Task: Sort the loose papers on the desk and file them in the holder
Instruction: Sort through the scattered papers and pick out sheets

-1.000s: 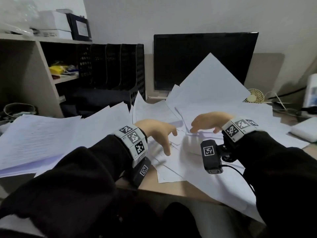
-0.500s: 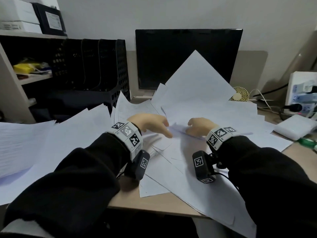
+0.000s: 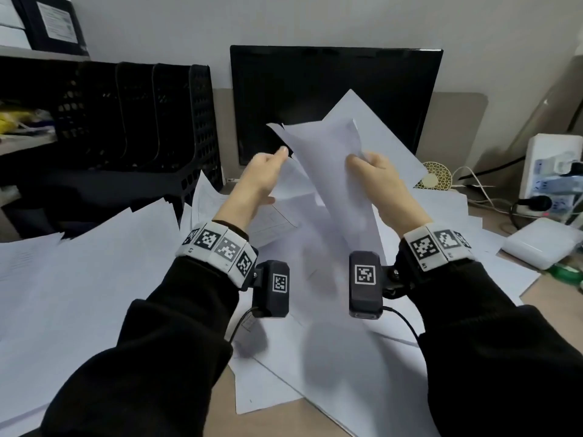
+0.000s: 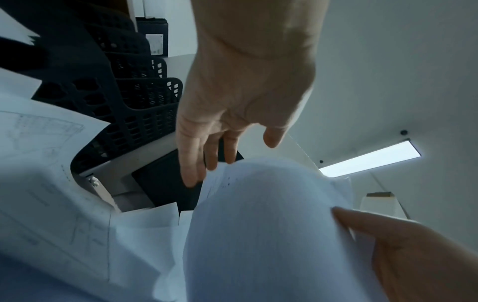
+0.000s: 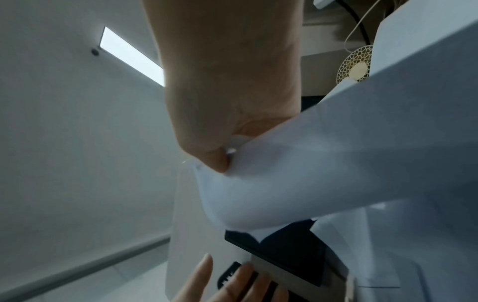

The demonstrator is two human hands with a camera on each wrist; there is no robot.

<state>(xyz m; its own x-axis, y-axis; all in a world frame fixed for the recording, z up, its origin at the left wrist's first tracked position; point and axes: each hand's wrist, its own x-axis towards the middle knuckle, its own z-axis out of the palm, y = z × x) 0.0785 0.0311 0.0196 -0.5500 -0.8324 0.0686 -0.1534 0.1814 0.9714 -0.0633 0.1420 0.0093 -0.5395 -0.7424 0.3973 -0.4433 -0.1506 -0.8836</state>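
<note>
Bent sheet point(image 3: 328, 171) held up at frame centre, right hand point(image 3: 378, 178) pinching its right edge. Left hand point(image 3: 262, 178) fingers point(image 4: 191, 163) loosely spread beside its left edge, holding nothing. Loose papers point(image 3: 94, 279) cover the counter point(image 3: 315, 414) below. Black holder point(image 3: 151, 121) upper left; monitor point(image 3: 315, 83) behind the sheet; fan point(image 3: 437, 176), power strip point(image 3: 549, 171) at right.

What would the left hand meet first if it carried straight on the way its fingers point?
Probably the black monitor: the left hand points its straight fingers at its lower left part, beside the held sheets. Depth is unclear.
</note>
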